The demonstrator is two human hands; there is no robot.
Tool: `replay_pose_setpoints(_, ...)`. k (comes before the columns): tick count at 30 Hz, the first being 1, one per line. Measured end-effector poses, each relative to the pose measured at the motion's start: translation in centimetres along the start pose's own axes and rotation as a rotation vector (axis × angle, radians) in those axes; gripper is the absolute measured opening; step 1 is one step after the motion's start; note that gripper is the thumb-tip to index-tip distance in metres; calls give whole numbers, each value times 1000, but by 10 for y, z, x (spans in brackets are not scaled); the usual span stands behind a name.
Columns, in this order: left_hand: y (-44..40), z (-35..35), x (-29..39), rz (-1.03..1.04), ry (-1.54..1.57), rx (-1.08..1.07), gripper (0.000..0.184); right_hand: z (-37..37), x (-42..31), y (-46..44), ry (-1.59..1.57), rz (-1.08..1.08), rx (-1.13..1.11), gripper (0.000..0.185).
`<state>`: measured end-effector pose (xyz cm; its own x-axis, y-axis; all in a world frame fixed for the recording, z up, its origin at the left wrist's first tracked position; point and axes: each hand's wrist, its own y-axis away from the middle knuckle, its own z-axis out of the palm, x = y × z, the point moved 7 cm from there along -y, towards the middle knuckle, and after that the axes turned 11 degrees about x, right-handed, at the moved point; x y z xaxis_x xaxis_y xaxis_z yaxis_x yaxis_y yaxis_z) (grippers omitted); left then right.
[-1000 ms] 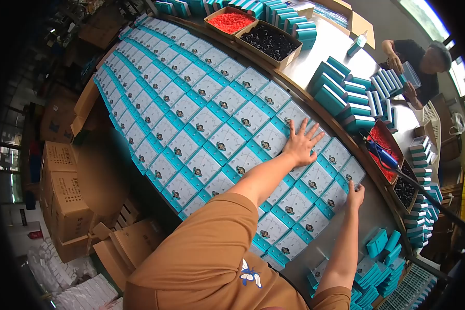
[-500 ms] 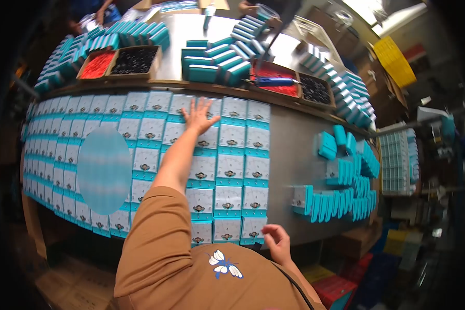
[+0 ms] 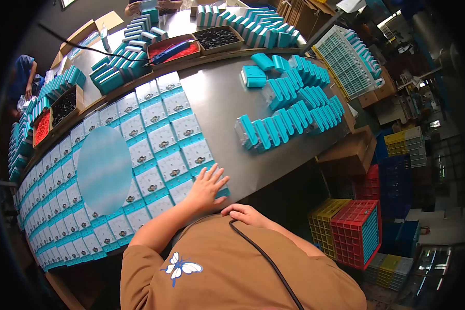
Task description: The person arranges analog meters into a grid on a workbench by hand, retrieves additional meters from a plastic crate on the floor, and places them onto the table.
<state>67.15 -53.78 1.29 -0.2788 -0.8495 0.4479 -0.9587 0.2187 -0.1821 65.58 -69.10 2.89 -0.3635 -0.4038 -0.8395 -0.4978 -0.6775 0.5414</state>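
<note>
left hand (image 3: 207, 189), fingers apart, is now at the near corner of the meters (image 3: 186, 125), not their far edge; right hand (image 3: 246, 214) curls just beyond, hold unclear.

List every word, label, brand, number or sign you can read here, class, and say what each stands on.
No readable text anywhere in view.
White-faced teal units: small dark markings, too small to read.
Brown shirt: a butterfly print, no lettering visible.

Red crate (image 3: 347, 238) by yel. crate (image 3: 323, 231); cardbd box (image 3: 347, 155) nr.
</note>
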Motion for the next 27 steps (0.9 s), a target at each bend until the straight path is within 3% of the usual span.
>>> replay_pose_setpoints(3,9,3,13,-173,-125,81,71,-56,1,3,-13,-75,-77,36)
replay_pose_setpoints(5,9,-2,28,-337,-123,247,69,-89,-6,25,-523,65,-85,38)
replay_pose_setpoints(7,3,-4,46,-486,-74,386,67,-126,7,35,-569,115,-72,47)
replay_pose_setpoints(9,-6,7,63,-599,14,502,65,-165,17,42,-447,90,36,53)
replay_pose_setpoints(13,-28,36,79,-737,159,622,62,-238,28,30,-185,-70,200,46)
replay_pose_setpoints(18,-73,34,32,-752,183,635,67,-267,-44,-2,121,-458,439,31)
replay_pose_setpoints(20,-101,37,-10,-781,162,628,76,-259,-80,-14,440,-686,543,55)
replay_pose_setpoints(23,-149,40,-50,-741,115,543,98,-243,-86,-51,749,-731,742,89)
replay_pose_setpoints(27,-188,62,-73,-656,372,502,103,-229,-77,-94,1009,-553,779,108)
